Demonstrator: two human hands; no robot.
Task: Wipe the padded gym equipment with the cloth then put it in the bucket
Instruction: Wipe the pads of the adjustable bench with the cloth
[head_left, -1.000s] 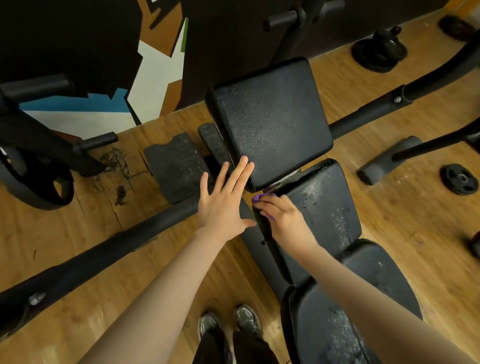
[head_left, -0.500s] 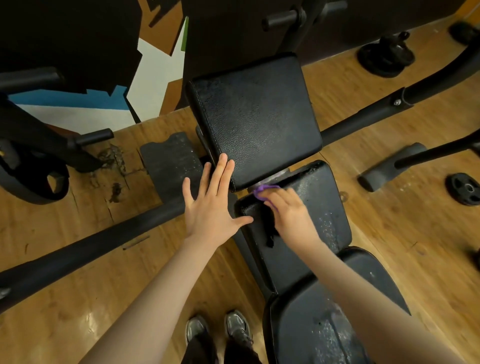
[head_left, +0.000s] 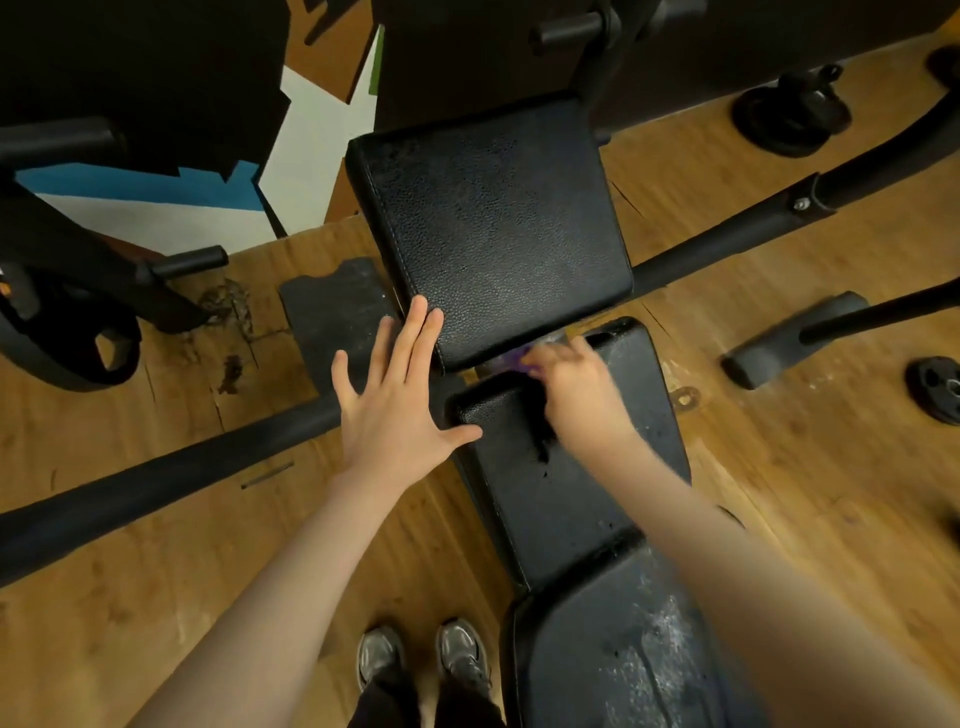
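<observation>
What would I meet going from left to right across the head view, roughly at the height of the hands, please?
Weight plate → floor mat → left hand → purple cloth → right hand → rubber foot → small weight plate.

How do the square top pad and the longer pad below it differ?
The top pad looks clean and evenly grained; the lower pad is speckled with whitish marks and scuffs. The top pad is squarish, the lower one longer and narrower. The left hand rests flat against the top pad; the right hand works a purple cloth at the lower pad's top edge. Both are black.
</observation>
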